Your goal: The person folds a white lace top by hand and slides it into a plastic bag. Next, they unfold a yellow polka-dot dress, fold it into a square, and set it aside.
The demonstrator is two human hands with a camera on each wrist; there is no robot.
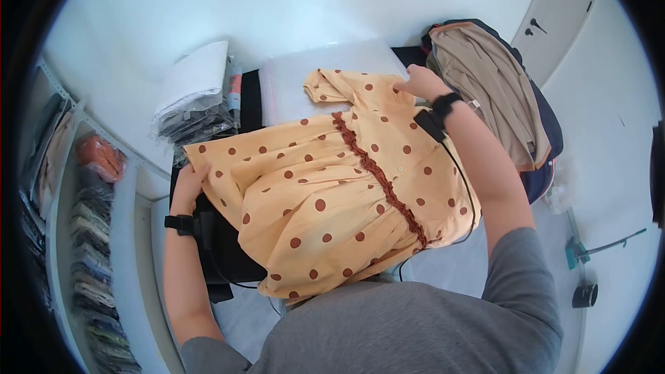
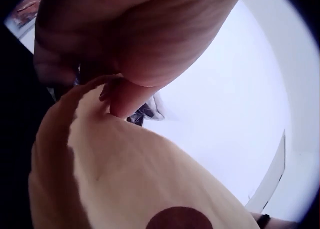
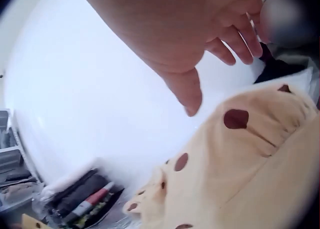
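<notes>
A yellow dress (image 1: 305, 201) with brown polka dots and a ruffled brown waistband (image 1: 377, 176) lies spread across the table. My left hand (image 1: 188, 183) pinches the skirt's hem corner at the left; up close in the left wrist view, the thumb (image 2: 131, 100) presses on the cloth at its folded edge. My right hand (image 1: 424, 83) is at the dress's shoulder end. In the right wrist view its fingers (image 3: 235, 44) are spread and the thumb stands apart from them, above the cloth, with nothing between. One short sleeve (image 1: 325, 86) points away from me.
Clear plastic bags (image 1: 291, 90) lie flat behind the dress. A stack of packaged clothes (image 1: 197, 93) stands at the back left. Beige and dark garments (image 1: 485, 90) are heaped at the right. Shelves of bagged clothes (image 1: 93, 235) line the left side. A cable runs from the right wrist camera across the dress.
</notes>
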